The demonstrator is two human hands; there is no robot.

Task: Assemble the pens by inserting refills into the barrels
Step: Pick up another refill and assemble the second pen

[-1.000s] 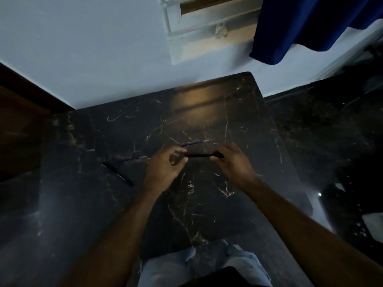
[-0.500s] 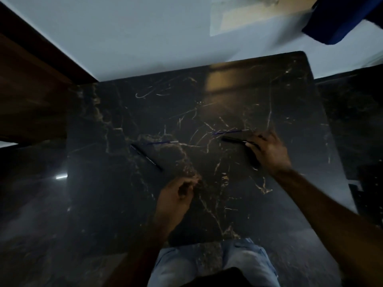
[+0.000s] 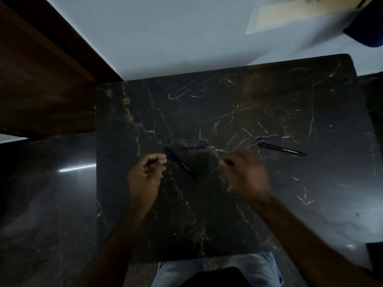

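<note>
Head view: left hand [image 3: 145, 179] and right hand [image 3: 246, 175] above marbled tabletop [image 3: 207, 224], fingers loosely curled, holding nothing discernible; two barrels [image 3: 180, 163] [image 3: 281, 149], two refills [image 3: 196, 147] [image 3: 269, 138] lying beyond.

On the table [image 3: 310, 204] lay two barrels and two refills. The left barrel [image 3: 180, 163] sat slantwise just right of the left hand [image 3: 146, 177]; a refill [image 3: 198, 147] lay just behind it. Well to the right — beyond the right hand [image 3: 247, 177] — the second barrel [image 3: 283, 149] lay with another refill [image 3: 269, 138] just behind.
</note>
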